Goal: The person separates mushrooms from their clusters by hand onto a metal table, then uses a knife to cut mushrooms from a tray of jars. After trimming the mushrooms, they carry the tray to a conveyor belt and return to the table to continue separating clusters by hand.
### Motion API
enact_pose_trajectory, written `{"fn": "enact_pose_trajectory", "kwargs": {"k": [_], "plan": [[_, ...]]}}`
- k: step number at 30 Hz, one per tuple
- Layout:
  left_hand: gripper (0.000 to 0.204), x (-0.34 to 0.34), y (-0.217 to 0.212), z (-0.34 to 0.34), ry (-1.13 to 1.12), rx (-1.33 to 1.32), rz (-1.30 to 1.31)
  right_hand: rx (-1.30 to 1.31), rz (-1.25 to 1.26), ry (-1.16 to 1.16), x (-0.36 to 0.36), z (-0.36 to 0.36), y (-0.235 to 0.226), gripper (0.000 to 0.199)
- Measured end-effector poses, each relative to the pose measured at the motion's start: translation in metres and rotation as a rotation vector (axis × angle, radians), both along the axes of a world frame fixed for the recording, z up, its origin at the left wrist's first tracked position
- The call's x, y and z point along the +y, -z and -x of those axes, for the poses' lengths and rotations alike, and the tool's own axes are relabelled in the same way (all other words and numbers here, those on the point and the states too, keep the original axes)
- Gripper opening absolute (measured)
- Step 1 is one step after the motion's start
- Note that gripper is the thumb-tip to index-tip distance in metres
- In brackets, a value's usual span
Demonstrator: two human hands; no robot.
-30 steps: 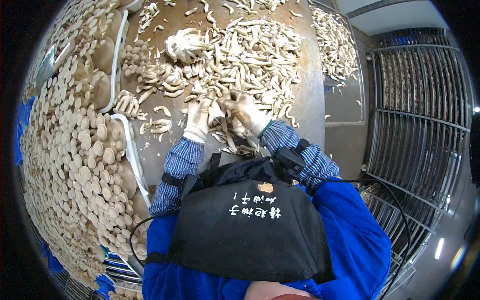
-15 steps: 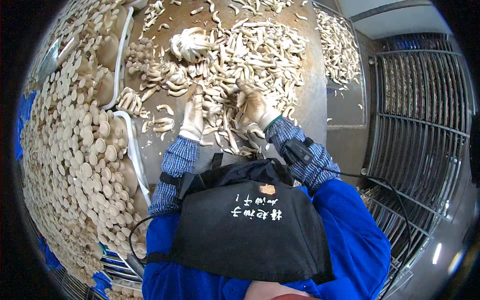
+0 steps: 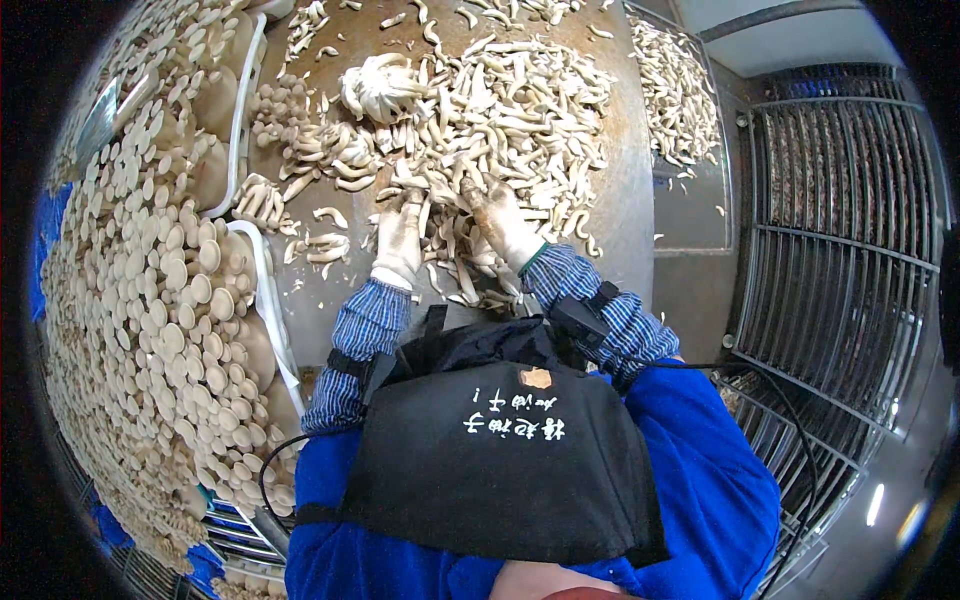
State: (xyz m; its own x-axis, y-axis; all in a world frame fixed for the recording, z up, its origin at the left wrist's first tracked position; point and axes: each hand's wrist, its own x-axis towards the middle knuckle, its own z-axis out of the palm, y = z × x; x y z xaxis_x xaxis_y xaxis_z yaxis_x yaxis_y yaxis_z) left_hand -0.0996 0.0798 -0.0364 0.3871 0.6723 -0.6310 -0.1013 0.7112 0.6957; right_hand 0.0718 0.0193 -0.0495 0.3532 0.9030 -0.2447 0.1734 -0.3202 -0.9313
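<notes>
In a white glove with dirt-stained fingers, my left hand point(image 3: 399, 240) is at the near left edge of a heap of loose pale mushrooms point(image 3: 520, 120). Its fingers are closed around mushroom stems at the fingertips. My right hand point(image 3: 500, 222), gloved alike and browner on the fingers, is a short way to the right, its fingers drawn in on mushrooms at the heap's near side. Between both hands lie several long-stemmed mushrooms point(image 3: 440, 190). Just beyond my left hand sits a whole mushroom cluster point(image 3: 382, 88). Exact fingertip contact is partly hidden.
The heap lies on a metal table point(image 3: 628, 215). White-rimmed trays point(image 3: 262, 275) crowded with round-capped mushrooms point(image 3: 170, 340) line the left. At right are another mushroom pile point(image 3: 678, 95) and a barred metal rack point(image 3: 840, 200). A black cable point(image 3: 790, 390) runs from my right arm.
My right hand has moved slightly left and its fingers have drawn in. My left hand has shifted a little right, and its raised thumb has come down onto mushrooms.
</notes>
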Motion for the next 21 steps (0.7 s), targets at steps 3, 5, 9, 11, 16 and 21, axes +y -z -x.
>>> {"fn": "enact_pose_trajectory", "kwargs": {"k": [3, 5, 9, 11, 16, 21], "plan": [[0.032, 0.000, 0.040, 0.001, -0.121, 0.075, -0.441, 0.035, 0.137, 0.062, 0.008, 0.006, -0.025, 0.047], [0.031, 0.005, 0.047, 0.001, -0.173, -0.121, -0.291, -0.008, 0.205, 0.109, 0.005, -0.009, 0.001, 0.043], [0.032, 0.010, 0.054, 0.003, -0.169, -0.228, -0.235, -0.094, 0.018, 0.068, 0.018, -0.015, -0.033, 0.039], [0.031, 0.011, 0.055, 0.005, -0.183, -0.280, -0.192, 0.044, -0.032, 0.188, 0.020, -0.014, -0.039, 0.040], [0.031, 0.016, 0.026, 0.009, -0.168, -0.350, -0.021, -0.111, 0.092, 0.128, 0.019, -0.022, -0.079, 0.071], [0.028, 0.017, 0.008, 0.021, -0.173, -0.271, -0.134, -0.819, -0.206, -0.644, -0.029, -0.020, -0.068, 0.073]]}}
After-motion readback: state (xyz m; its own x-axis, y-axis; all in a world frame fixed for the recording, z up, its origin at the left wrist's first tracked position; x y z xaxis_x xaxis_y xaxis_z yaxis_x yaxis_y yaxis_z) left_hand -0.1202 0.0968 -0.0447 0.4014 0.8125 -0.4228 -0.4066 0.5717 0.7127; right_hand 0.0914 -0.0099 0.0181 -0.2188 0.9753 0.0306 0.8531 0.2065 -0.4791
